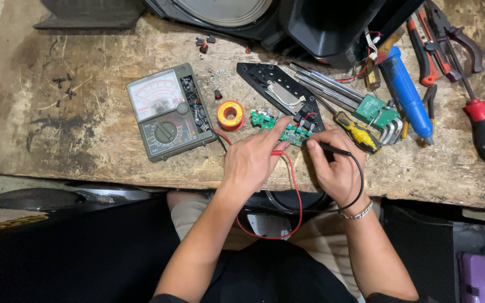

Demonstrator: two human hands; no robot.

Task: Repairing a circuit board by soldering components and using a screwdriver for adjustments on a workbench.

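Two probes on board (287, 130), mid-surface, right of meter (166, 111). Left hand (252, 160): fingers clamped on red probe (277, 152), forefinger steadying board. Right hand (334, 163): fingers pinched on black probe (328, 147), pen-style for fine tip placement. Solder (230, 115) close by. Surface (85, 134) worn wood, tool-cluttered; speaker housing behind.

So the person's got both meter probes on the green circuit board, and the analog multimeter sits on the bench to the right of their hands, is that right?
Not quite. The head view shows the analog multimeter to the left of the hands, not the right. The rest holds: the left hand has the red probe and the right hand the black probe, both at the green circuit board on the bench.
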